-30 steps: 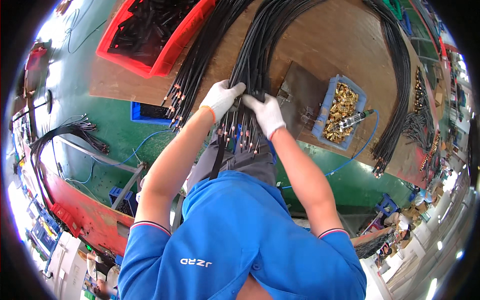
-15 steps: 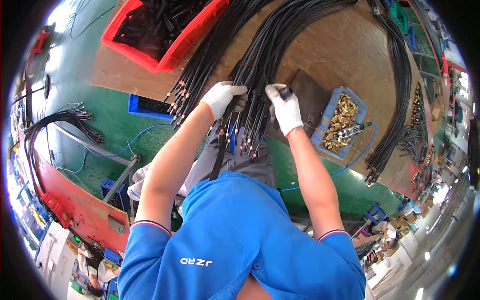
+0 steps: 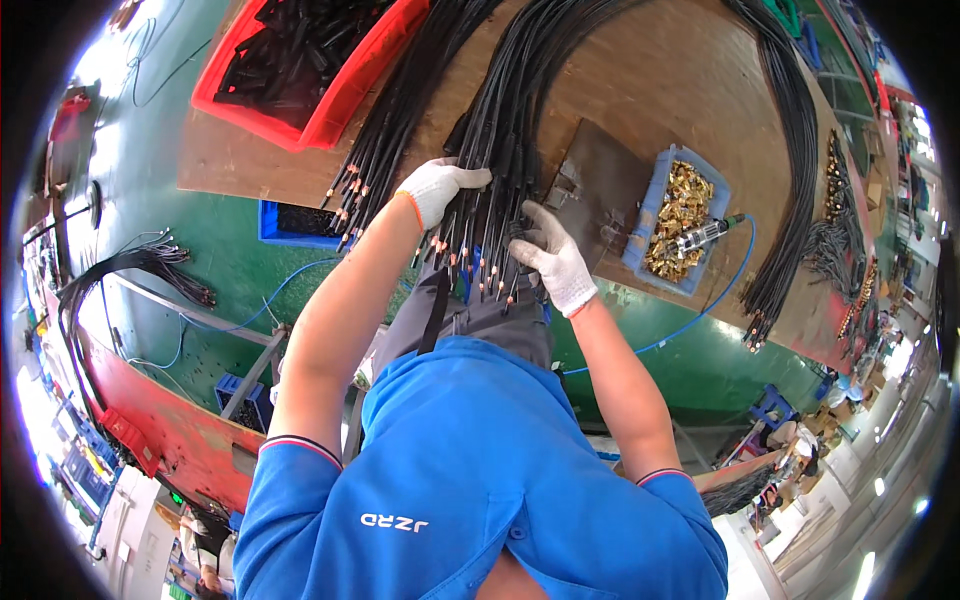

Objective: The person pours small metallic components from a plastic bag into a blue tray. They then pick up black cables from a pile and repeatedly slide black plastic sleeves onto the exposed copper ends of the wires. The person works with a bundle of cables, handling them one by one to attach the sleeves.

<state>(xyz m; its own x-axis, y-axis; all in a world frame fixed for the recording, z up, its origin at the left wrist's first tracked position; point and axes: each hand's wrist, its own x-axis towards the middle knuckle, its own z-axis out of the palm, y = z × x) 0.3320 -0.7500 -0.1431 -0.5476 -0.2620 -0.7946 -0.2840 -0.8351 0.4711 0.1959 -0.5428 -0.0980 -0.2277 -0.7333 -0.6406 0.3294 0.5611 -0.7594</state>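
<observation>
A bundle of black cables (image 3: 505, 125) hangs over the table's near edge, its copper-coloured tips (image 3: 490, 270) pointing toward me. My left hand (image 3: 436, 192), in a white glove, is closed around the bundle's left side, with the thumb lying across it. At the right side, lower down, my gloved right hand (image 3: 560, 262) has its thumb and fingers curled about a black cable near the tips. Something dark shows between those fingers, partly hidden. Black sleeves lie along the cables between my hands.
A red bin (image 3: 325, 125) of black parts stands at the table's left. Another cable bundle (image 3: 395, 120) lies beside it. On the right are a blue tray (image 3: 640, 240) of brass terminals, a tool with a blue hose (image 3: 705, 234), a dark metal plate (image 3: 590, 165) and more cables (image 3: 790, 200).
My right hand has moved down and left to the cable ends; the black piece seen in it before no longer shows clearly. My left hand stays on the bundle. The view has shifted slightly.
</observation>
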